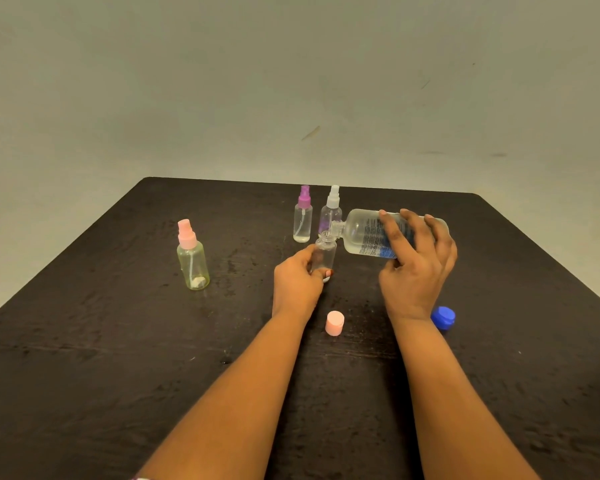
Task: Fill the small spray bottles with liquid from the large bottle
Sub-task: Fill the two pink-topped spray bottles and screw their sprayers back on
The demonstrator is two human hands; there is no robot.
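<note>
**Big bottle tipped over the little one**

The left hand [300, 275] curls round a small open bottle [326, 254] standing on the dark desk [118, 341]. The right hand [416, 268] grips the big clear bottle [361, 233], tipped on its side with its neck right at the small bottle's mouth. A pink cap [334, 323] lies between the arms. A blue cap [443, 317] sits just beside the right wrist. Behind the hands stand a purple-top spray bottle [303, 216] and a white-top spray bottle [331, 211]. A pink-top spray bottle [192, 258] stands off to the left.
</note>
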